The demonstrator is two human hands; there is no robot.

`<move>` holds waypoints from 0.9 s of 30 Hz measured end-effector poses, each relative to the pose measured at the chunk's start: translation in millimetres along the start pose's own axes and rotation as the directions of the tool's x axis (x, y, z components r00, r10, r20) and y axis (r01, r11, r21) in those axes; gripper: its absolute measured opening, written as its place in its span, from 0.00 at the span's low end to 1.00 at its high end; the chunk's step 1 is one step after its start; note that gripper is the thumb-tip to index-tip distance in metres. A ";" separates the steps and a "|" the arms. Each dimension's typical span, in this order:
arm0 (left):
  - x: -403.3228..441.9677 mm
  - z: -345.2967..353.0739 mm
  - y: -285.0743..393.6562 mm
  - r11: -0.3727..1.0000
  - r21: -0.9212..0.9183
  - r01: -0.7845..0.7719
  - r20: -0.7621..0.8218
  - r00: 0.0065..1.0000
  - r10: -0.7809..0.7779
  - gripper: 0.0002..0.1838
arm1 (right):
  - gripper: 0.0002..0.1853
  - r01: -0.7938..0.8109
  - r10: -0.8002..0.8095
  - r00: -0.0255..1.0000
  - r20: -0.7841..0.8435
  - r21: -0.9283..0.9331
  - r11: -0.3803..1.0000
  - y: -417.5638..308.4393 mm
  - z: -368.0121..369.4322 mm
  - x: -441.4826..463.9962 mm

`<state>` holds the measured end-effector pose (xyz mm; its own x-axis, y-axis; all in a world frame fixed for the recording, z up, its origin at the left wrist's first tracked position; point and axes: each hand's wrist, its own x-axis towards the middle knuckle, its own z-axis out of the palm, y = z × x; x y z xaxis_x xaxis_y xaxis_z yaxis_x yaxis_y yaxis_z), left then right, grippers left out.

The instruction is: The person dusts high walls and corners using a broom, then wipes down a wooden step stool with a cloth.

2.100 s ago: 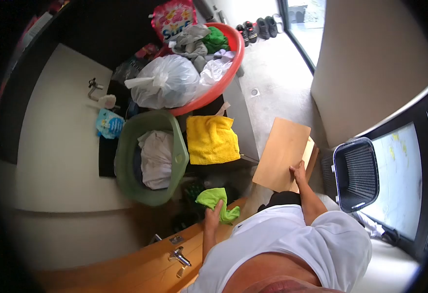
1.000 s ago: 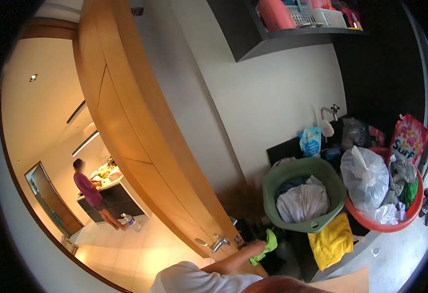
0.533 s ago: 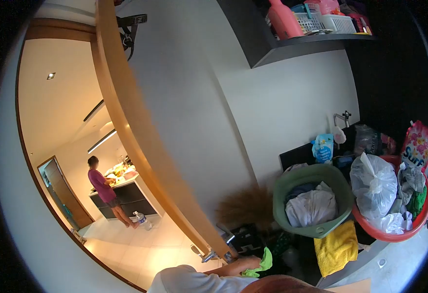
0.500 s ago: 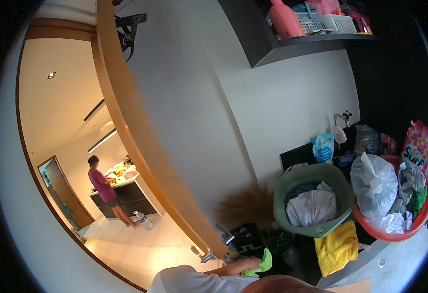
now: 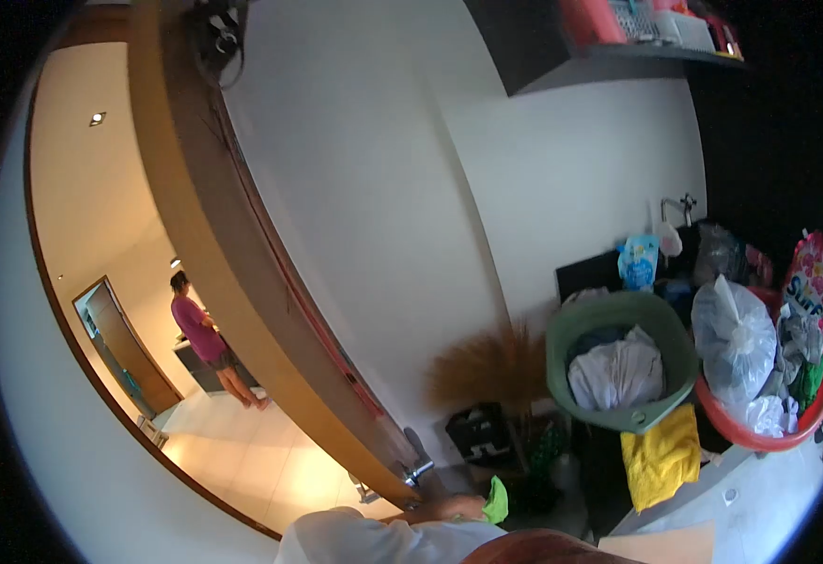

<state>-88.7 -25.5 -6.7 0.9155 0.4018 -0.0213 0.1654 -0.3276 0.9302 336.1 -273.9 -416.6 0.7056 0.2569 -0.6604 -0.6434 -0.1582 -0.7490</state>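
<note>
L hand [image 5: 458,509]: we grip lime cloth [image 5: 496,500] in fingers, 5 o'clock in view | R hand: o/o view, can't tell fingers | dr handle [image 5: 418,472] nr L hand | green tub [image 5: 562,362], yellow towel [image 5: 661,461] ~4 o'clock

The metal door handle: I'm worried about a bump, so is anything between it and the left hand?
Nothing visible stands between the left hand, holding the green cloth, and the metal door handle. The black item is off that line.
</note>
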 end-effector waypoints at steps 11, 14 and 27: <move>-105.1 45.1 -75.7 0.832 -0.426 0.355 -0.212 0.855 -0.473 0.21 | 0.16 -0.180 0.180 0.978 -0.106 0.002 0.984 31.3 -77.2 -11.9; -72.7 34.5 -39.3 0.598 0.109 0.794 -0.119 0.608 -0.785 0.18 | 0.33 -0.087 0.140 0.988 0.061 -0.533 0.842 20.0 -68.7 -28.1; -99.8 32.9 -2.9 0.494 0.319 0.809 -0.274 0.578 -0.769 0.20 | 0.26 -0.099 0.066 0.994 -0.087 -0.465 0.880 43.7 -57.3 -50.5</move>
<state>-168.4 -92.7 -19.4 0.3015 0.7186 -0.6267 0.9391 -0.1099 0.3257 289.3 -348.3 -419.0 0.6844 0.1621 -0.7109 -0.4980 -0.6082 -0.6182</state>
